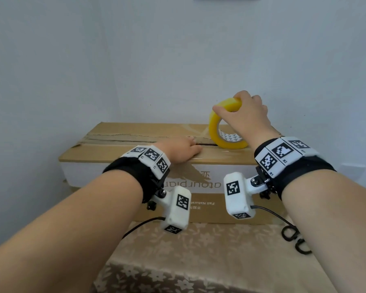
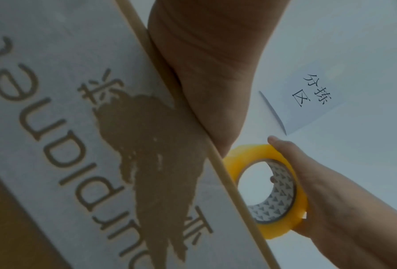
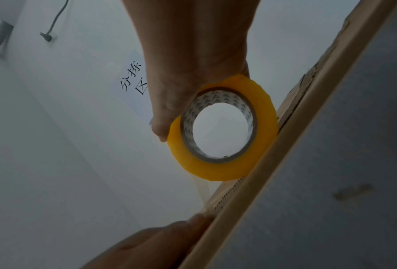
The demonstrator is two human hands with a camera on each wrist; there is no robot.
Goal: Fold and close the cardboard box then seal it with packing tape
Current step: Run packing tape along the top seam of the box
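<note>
The wall [image 1: 178,60] stands close behind the box [image 1: 135,157], limiting reach.

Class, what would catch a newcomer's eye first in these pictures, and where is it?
The bright yellow tape roll stands on edge atop the cardboard box, near its centre seam, gripped by the right hand. The left hand lies flat on the box top beside it.

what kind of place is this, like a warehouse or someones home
Probably a small packing or sorting corner, not clearly a warehouse: a cardboard box on a cloth-covered table, a tape roll in use, and a paper sign on the bare wall.
</note>
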